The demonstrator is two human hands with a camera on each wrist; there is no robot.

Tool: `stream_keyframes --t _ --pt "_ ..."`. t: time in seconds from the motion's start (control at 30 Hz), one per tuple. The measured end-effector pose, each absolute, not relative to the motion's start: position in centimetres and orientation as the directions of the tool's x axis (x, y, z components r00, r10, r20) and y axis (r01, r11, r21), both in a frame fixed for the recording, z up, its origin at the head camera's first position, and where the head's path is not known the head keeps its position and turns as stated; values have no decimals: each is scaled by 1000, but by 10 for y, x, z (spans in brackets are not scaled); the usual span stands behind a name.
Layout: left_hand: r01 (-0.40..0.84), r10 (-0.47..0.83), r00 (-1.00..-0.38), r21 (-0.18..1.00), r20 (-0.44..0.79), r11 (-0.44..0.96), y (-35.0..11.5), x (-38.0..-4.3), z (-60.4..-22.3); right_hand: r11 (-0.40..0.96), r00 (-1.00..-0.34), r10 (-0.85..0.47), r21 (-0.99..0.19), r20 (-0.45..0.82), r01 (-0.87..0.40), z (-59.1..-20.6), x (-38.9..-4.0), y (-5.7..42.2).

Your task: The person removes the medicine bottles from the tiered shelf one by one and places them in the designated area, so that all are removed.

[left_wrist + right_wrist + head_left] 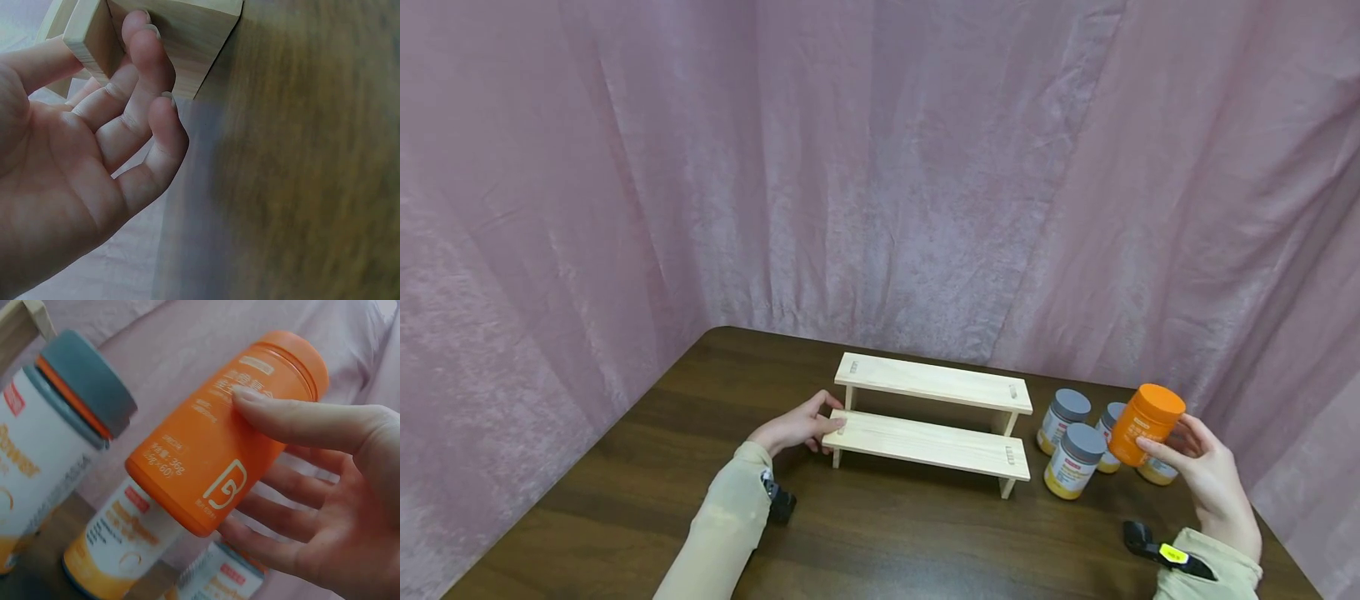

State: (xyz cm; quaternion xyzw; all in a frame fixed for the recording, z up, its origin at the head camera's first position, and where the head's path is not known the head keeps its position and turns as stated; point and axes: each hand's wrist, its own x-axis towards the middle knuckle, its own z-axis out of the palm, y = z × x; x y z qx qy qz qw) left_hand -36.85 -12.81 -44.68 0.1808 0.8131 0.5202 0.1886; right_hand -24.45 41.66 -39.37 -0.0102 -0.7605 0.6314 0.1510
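An orange bottle (1144,425) with an orange lid is gripped between the thumb and fingers of my right hand (1213,479), tilted above the table. In the right wrist view the orange bottle (228,431) shows pale printing, and the thumb lies across its front. My left hand (797,425) pinches the left end of the lower board of a two-step wooden shelf (925,442). From the left wrist view, the fingers of the left hand (119,144) curl under the board's end (94,37).
White-and-yellow jars with grey lids stand right of the shelf: one in front (1071,467), one behind (1060,421), others partly hidden by the orange bottle. A dark wooden table (880,533) carries everything. Pink curtains (880,167) hang behind and at both sides.
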Motion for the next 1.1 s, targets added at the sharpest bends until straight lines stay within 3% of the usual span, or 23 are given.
stream_keyframes --t 0.27,0.53,1.1 --pt "83 492 -860 915 -133 394 -129 -368 -449 194 -970 60 -956 234 -219 -415 -240 432" --pt "87 494 -860 917 -128 390 -129 -369 -450 366 -986 25 -919 163 -143 -428 -242 438" --pt "82 488 -864 921 -125 381 -129 -369 -450 348 -995 -55 -933 80 -94 -449 -246 442"
